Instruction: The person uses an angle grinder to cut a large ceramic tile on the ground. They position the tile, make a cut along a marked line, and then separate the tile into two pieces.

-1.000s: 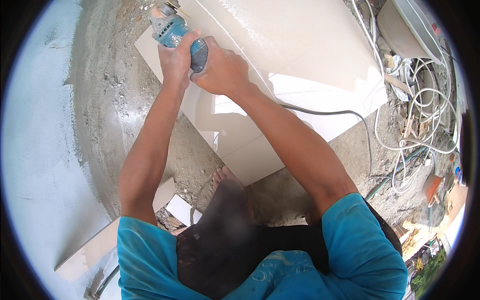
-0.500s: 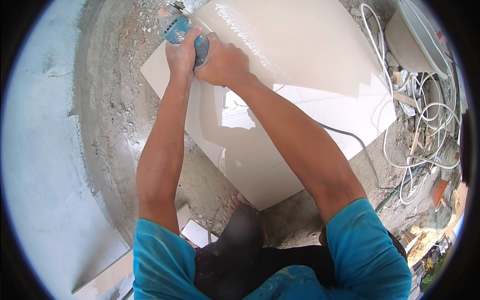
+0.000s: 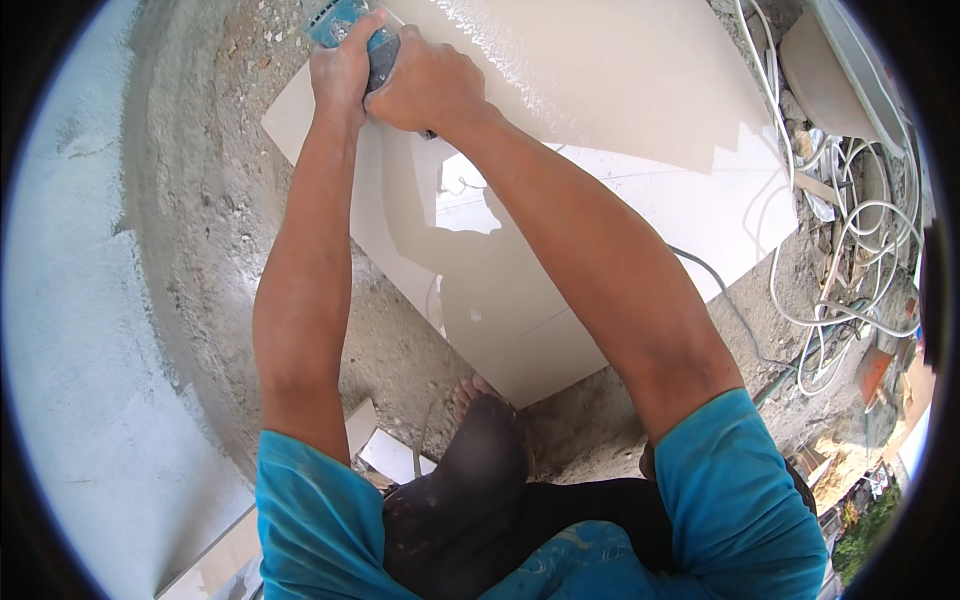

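A teal and dark angle grinder [image 3: 381, 62] is gripped by both my hands at the far left corner of a large, glossy beige tile [image 3: 620, 90]. My left hand [image 3: 342, 78] closes around its left side, with the thumb along the teal body. Over its dark rear part, my right hand [image 3: 435, 85] is wrapped from the right. The grinder's front end and disc lie beyond the top edge of the view. White dust [image 3: 490, 50] runs in a slanting streak over the tile, right of the grinder.
A dark power cord [image 3: 715, 275] trails across the tile's right side. Loops of white cable [image 3: 850, 215] and a pale tub [image 3: 830, 70] lie at the right. My bare foot [image 3: 470, 395] is beside the tile's near corner. Tile scraps [image 3: 395, 455] lie lower left; a pale wall surface [image 3: 80, 300] borders the left.
My hands and the grinder have moved farther away, so its front end has left the view. The whole scene has also shifted slightly left and up. Both hands keep their grip.
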Available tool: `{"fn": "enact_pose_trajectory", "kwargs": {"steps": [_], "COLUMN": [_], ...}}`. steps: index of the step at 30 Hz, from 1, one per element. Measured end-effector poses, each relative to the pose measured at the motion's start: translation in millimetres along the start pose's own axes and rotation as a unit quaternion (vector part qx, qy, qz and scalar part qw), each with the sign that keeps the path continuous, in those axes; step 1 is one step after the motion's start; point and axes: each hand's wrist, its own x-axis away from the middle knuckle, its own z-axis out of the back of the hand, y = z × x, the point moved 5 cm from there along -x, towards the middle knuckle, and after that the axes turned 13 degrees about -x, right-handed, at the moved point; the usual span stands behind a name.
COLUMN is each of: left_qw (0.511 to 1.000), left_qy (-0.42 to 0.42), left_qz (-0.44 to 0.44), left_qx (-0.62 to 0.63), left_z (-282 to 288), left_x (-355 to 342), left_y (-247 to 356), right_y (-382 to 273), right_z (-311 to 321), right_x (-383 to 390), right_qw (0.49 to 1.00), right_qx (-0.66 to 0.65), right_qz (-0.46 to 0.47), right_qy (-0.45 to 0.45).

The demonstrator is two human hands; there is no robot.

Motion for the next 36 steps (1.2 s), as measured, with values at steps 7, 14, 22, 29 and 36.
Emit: {"fn": "enact_pose_trajectory", "kwargs": {"steps": [7,14,22,29,36], "left_qw": [1.000,0.999,0.999,0.998,0.999], "left_qy": [-0.003,-0.024,-0.009,-0.024,-0.034], "left_qz": [0.010,0.018,0.044,0.036,0.020], "left_qx": [-0.004,-0.013,-0.031,-0.034,-0.013], "left_z": [-0.3,1.0,4.0,2.7,-0.6], "left_x": [-1.5,-1.8,-11.8,-13.5,-6.9], "left_y": [-2.7,-2.5,-7.9,-12.5,-13.2], "right_y": [-1.3,-2.7,-5.5,-5.3,1.3], "right_z": [-0.3,-0.1,2.1,4.0,1.0], "right_x": [1.6,2.3,2.9,8.0,10.4], "right_qw": [1.000,1.000,1.000,0.999,0.998], "right_qx": [0.015,0.020,0.013,0.013,0.017], "right_qz": [-0.011,-0.014,-0.021,-0.037,-0.053], "right_qy": [0.000,0.000,0.006,-0.010,-0.001]}}
